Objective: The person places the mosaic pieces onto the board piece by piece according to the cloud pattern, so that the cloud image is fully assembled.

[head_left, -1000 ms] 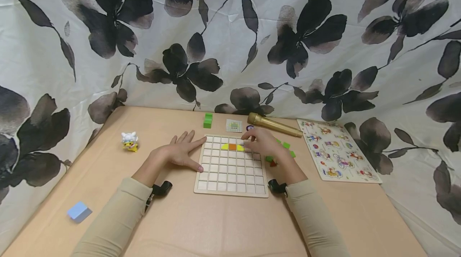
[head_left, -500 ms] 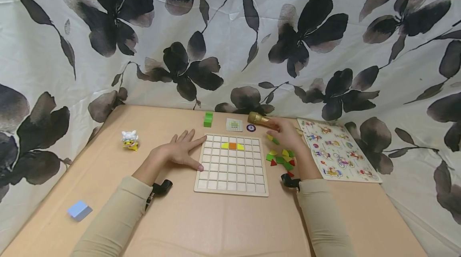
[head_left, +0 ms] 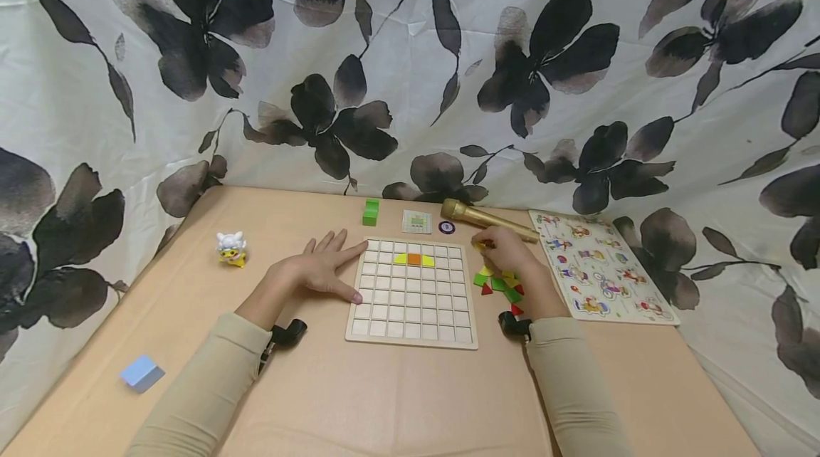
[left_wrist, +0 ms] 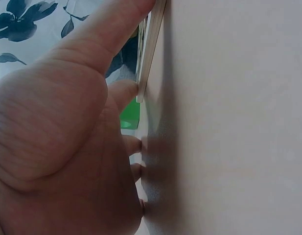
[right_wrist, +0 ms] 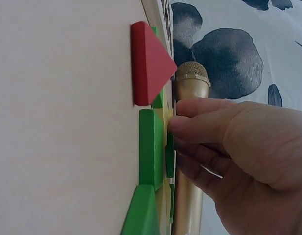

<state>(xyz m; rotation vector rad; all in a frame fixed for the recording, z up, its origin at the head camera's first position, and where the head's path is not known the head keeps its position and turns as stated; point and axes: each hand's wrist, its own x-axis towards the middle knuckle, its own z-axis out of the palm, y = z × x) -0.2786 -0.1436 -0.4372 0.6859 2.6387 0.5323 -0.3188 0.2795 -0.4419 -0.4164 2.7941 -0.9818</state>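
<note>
My left hand (head_left: 320, 272) lies spread on the table, with thumb and index finger touching the left edge of a white gridded wooden board (head_left: 403, 316). In the board's second row sit an orange square tile (head_left: 414, 260) and two yellow tiles (head_left: 428, 262), one on each side. To the right of the board, my right hand (head_left: 512, 255) reaches over a loose pile of tiles. Its thumb and index finger pinch a yellow tile (right_wrist: 170, 115), mostly covered by the fingertips. Beside it lie a red triangular tile (right_wrist: 154, 68) and green tiles (right_wrist: 150, 147).
Behind the board are green blocks (head_left: 370, 213), a patterned card (head_left: 416, 222), a small round dark disc (head_left: 446, 228) and a gold microphone (head_left: 490, 220). A picture board (head_left: 602, 268) lies at right. A toy figure (head_left: 230, 250) and a blue block (head_left: 142, 374) are at left.
My right hand has moved from the board's upper right to the tile pile, uncovering the disc, and its fingertips have come down onto a yellow tile. My left hand stays put.
</note>
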